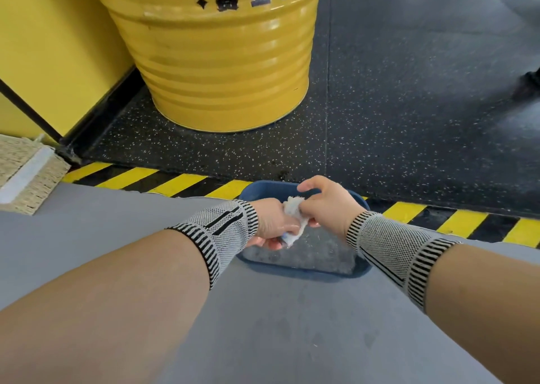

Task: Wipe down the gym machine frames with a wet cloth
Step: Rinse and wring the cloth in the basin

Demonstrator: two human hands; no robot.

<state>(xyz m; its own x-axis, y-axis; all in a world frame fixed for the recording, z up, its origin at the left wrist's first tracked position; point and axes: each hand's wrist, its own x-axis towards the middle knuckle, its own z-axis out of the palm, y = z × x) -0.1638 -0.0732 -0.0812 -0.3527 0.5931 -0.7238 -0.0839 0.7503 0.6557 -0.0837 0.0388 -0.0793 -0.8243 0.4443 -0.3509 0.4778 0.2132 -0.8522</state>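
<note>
Two bare forearms reach forward from the bottom edge of the view, each wearing a knitted grey wrist sleeve with black-and-white striped cuffs (left sleeve [217, 234], right sleeve [391, 245]). Beneath them lies a smooth grey floor mat [263, 325].

The left hand [270, 226] and the right hand [327, 205] meet over a dark blue plastic basin [306, 274]. Both sets of fingers are clenched around a twisted white cloth with pale blue marking [293, 221]. The cloth is rolled into a short rope. Its long axis runs from the upper end, gripped by the right hand, down and toward the left to the lower end, gripped by the left hand. The left hand's skin looks wet. The cloth hangs above the basin interior, which holds shallow water over a grey bottom.

The basin sits at the far edge of the grey mat, against a strip of yellow-and-black diagonal hazard tape [455, 223]. Beyond the tape is black rubber flooring with white speckles [409, 106].

A ribbed yellow metal drum [216, 62] stands on the speckled floor beside a yellow wall [52, 33]. Black printed characters and a four-point star appear on the drum, but the lettering is cut off and cannot be read. A beige woven block with a white strip [26, 176] lies at the left edge.
</note>
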